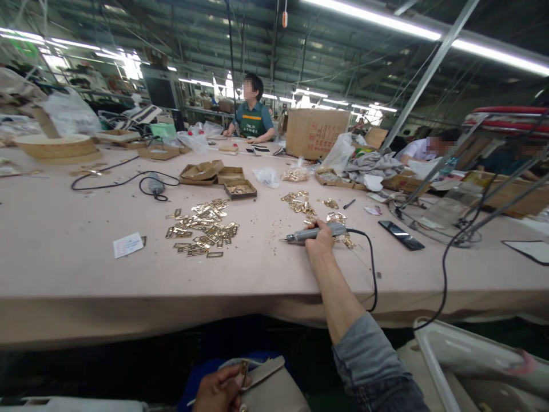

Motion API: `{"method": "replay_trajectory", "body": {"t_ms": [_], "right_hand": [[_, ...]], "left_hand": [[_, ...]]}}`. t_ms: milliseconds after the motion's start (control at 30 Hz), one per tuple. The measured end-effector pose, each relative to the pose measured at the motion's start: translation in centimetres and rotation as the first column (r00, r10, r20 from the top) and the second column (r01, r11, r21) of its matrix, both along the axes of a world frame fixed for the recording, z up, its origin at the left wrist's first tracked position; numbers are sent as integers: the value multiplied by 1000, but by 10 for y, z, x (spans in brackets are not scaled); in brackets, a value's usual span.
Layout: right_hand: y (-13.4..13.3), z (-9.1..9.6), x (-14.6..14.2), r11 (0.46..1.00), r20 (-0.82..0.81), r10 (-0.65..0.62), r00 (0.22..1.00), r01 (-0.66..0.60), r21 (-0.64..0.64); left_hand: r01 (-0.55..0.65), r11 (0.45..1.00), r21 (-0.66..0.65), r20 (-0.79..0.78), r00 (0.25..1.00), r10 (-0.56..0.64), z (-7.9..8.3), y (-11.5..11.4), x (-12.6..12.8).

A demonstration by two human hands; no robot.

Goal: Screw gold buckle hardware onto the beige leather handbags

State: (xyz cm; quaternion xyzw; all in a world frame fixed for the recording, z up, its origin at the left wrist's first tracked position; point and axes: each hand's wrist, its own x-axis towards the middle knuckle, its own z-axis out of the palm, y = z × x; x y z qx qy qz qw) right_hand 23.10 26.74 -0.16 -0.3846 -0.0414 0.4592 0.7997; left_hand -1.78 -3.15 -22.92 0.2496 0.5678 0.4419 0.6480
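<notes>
My right hand point(321, 241) is closed around a grey electric screwdriver point(302, 234), lying level just above or on the table with its tip to the left. Beside the tip are scattered tiny screws point(274, 233). Low in the view, my left hand point(219, 390) pinches a small gold metal fitting point(244, 369) at the edge of a beige bag point(274, 392) on my lap. Part of that hand is cut off by the frame. Rectangular gold frames point(206, 226) lie heaped left of the screwdriver, and smaller gold pieces point(300, 201) lie behind it.
Across the cloth-covered table point(86, 269) are a white card point(127, 245), a black phone point(401, 235), a small open box point(241, 190) and another screwdriver point(154, 184). A black cord point(373, 263) hangs over the front edge. One co-worker point(253, 117) sits opposite; others are at right.
</notes>
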Motion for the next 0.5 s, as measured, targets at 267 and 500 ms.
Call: {"method": "replay_trajectory", "body": {"t_ms": [267, 500], "right_hand": [[-11, 0, -2, 997, 2, 76, 997, -76, 9], [-13, 0, -6, 987, 5, 158, 987, -158, 39]], "left_hand": [[18, 1000, -16, -15, 1000, -18, 4, -3, -2], [26, 999, -20, -40, 999, -26, 9, -3, -1]]}}
